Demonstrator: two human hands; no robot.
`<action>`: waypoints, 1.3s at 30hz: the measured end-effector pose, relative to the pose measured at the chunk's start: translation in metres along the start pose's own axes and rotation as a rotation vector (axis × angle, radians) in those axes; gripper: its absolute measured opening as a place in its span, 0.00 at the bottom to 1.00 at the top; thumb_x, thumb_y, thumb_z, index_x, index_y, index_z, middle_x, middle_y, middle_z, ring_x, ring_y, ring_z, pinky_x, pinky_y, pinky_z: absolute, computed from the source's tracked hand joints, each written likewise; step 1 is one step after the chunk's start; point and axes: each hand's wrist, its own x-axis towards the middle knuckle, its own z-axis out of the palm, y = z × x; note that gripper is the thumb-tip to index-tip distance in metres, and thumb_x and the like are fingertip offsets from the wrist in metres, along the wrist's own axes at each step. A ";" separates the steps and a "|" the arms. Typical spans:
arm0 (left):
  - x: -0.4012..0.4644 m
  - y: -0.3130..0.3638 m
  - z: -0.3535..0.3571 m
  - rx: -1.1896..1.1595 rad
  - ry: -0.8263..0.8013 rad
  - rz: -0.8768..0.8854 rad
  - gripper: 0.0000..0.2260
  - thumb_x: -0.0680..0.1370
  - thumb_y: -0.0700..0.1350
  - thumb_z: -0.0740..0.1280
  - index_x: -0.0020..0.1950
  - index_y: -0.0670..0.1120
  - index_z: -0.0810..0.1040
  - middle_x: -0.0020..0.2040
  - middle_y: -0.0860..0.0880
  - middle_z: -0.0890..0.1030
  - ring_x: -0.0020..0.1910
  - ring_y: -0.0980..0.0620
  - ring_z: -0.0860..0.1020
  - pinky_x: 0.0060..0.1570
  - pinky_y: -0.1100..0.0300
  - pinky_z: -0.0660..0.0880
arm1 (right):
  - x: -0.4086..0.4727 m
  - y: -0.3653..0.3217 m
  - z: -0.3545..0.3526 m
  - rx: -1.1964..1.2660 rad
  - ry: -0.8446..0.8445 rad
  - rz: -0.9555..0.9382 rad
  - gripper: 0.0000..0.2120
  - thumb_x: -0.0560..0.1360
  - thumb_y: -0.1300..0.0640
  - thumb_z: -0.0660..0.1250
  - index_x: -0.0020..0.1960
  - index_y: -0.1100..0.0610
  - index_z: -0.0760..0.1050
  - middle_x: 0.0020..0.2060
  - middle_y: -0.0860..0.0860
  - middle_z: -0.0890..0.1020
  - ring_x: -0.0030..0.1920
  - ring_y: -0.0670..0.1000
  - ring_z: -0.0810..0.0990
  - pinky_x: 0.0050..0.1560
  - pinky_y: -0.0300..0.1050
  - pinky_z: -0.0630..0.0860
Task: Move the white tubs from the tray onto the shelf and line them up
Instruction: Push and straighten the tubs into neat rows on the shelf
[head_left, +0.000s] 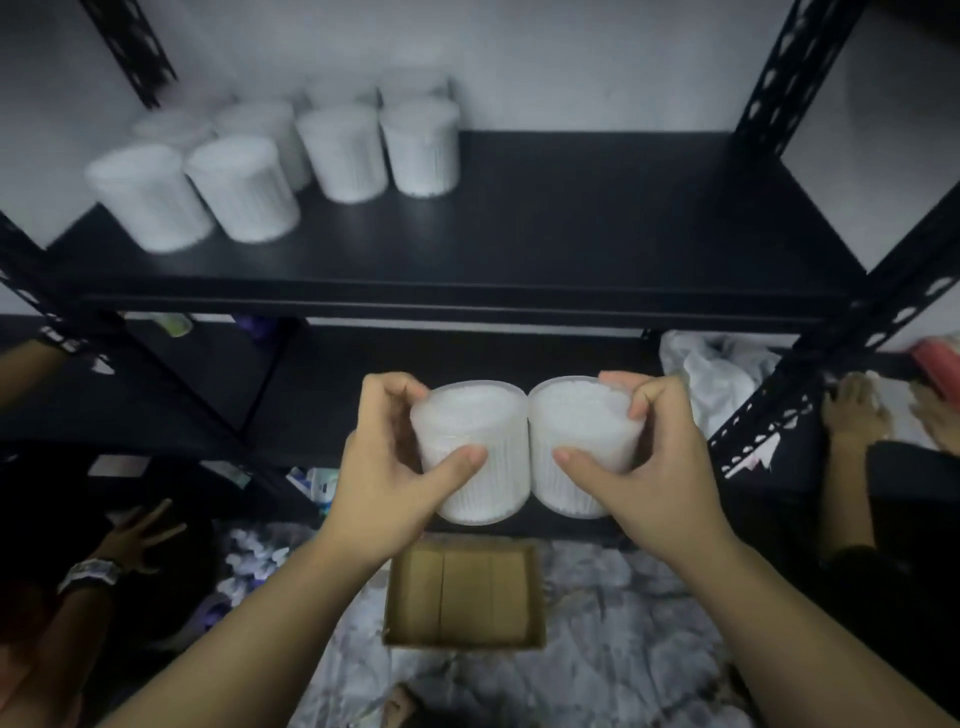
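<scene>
In front of the black shelf (545, 228) and below its front edge, the person holds two white tubs side by side in the air, their walls touching in the middle. The left hand (387, 467) grips the left tub (475, 447), with curled fingers over the far left rim and the thumb pressed across the near wall. The right hand (654, 467) grips the right tub (582, 441) in mirror fashion, fingers hooked over the far right rim and thumb on the near wall. Both tubs are upright, tipped slightly toward the camera so that their lidded tops show. Directly beneath them on the floor lies a shallow cardboard tray (465, 592), with nothing in it. On the left part of the shelf stands a cluster of white tubs (275, 156), in roughly two rows, the back ones blurred; the right part of the shelf is bare. Other people's hands show at the left and right edges.
</scene>
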 end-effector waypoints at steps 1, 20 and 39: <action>0.003 0.005 -0.001 -0.001 0.013 0.005 0.29 0.68 0.55 0.77 0.61 0.51 0.66 0.53 0.52 0.80 0.53 0.48 0.82 0.47 0.46 0.81 | 0.005 -0.005 0.000 0.008 0.006 -0.016 0.30 0.61 0.43 0.79 0.52 0.49 0.64 0.62 0.42 0.77 0.65 0.47 0.76 0.60 0.60 0.77; 0.180 0.039 -0.067 0.088 0.027 0.109 0.23 0.69 0.58 0.72 0.62 0.58 0.72 0.58 0.59 0.78 0.57 0.60 0.78 0.53 0.60 0.77 | 0.165 -0.073 0.066 -0.012 0.182 -0.153 0.31 0.66 0.50 0.81 0.64 0.43 0.69 0.62 0.41 0.74 0.62 0.43 0.75 0.58 0.43 0.76; 0.248 -0.006 -0.092 0.084 -0.136 0.248 0.29 0.65 0.61 0.76 0.65 0.60 0.75 0.65 0.53 0.72 0.66 0.58 0.72 0.63 0.66 0.70 | 0.217 -0.046 0.093 -0.048 0.186 -0.148 0.29 0.61 0.37 0.78 0.59 0.44 0.77 0.62 0.47 0.68 0.65 0.41 0.72 0.58 0.27 0.70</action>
